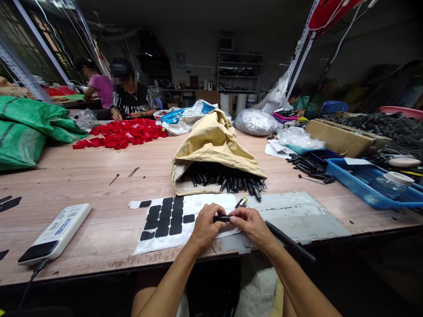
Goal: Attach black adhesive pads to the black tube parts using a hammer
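A short black tube-like piece (222, 218) lies across between both hands above the front of the table. My left hand (205, 226) pinches its left end, fingers closed. At the other end, my right hand (253, 223) grips it with thumb and fingertips. Under the right hand passes a hammer (291, 241), its head showing beyond the fingers and its black handle jutting over the table edge. To the left, black rounded-square stickers (161, 230) sit on a white backing sheet (191, 236). Behind the hands, a yellow woven sack (214, 145) lies with its mouth facing me, black tube pieces (235, 184) spilling out.
A grey plate (297, 215) lies at the right front. Farther right are a blue tray (357, 185) and a cardboard box (343, 136). A white corded device (57, 231) rests at left. Red parts (125, 132) are heaped before a person in stripes (134, 101).
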The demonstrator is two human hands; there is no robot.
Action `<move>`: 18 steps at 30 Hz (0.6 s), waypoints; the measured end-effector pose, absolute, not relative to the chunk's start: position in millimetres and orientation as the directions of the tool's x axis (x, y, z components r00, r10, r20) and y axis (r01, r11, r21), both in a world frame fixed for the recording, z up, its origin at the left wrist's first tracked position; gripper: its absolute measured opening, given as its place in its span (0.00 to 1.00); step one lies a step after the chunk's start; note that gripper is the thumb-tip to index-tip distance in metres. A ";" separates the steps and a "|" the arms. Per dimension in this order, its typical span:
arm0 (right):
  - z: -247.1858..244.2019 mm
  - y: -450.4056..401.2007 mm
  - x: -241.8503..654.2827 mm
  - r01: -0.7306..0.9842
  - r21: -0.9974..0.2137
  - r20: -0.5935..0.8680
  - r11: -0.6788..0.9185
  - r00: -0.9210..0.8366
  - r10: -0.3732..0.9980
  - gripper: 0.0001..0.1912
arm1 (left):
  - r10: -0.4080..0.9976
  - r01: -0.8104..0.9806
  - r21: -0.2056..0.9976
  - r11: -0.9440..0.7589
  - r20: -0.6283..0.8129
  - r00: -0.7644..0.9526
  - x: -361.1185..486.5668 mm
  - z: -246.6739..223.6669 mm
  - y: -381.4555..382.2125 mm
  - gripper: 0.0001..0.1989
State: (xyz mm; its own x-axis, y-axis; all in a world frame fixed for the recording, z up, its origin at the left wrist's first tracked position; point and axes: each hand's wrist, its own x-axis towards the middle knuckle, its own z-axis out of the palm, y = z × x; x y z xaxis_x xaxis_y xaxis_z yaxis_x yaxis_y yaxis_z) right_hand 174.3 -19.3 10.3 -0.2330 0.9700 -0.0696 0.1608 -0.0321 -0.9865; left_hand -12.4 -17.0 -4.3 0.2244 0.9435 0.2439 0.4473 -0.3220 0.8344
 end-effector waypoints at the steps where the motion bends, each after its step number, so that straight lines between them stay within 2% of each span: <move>1: 9.3 -19.3 173.0 0.183 -0.983 -0.046 -0.006 -0.219 0.975 0.17 | 0.943 0.454 0.831 -0.322 0.242 0.227 -12.5 -4.8 -16.9 0.09; 4: 11.5 -21.2 170.9 0.284 -0.957 0.002 0.059 -0.198 0.980 0.15 | 0.946 0.459 0.830 -0.316 0.237 0.223 -13.1 -4.7 -17.2 0.09; 7: 19.1 -24.6 178.3 0.471 -0.872 0.052 0.133 -0.182 0.982 0.15 | 0.949 0.464 0.832 -0.304 0.219 0.229 -13.4 -2.0 -19.0 0.08; 10: 20.5 -26.8 197.8 0.700 -0.682 0.219 0.213 -0.083 0.972 0.17 | 0.955 0.488 0.827 -0.278 0.182 0.236 -13.5 1.9 -21.1 0.08; 13: 10.2 -28.5 218.6 0.897 -0.398 0.419 0.192 -0.008 0.908 0.14 | 0.952 0.516 0.809 -0.281 0.166 0.259 -13.5 4.8 -19.9 0.08; 15: 1.2 -30.6 225.7 0.956 -0.248 0.444 0.159 -0.034 0.896 0.11 | 0.944 0.534 0.789 -0.303 0.170 0.284 -13.2 6.7 -18.0 0.08; 18: -7.2 -34.2 224.3 0.983 -0.127 0.461 0.131 -0.058 0.885 0.09 | 0.931 0.571 0.744 -0.347 0.200 0.305 -11.3 13.9 -21.3 0.09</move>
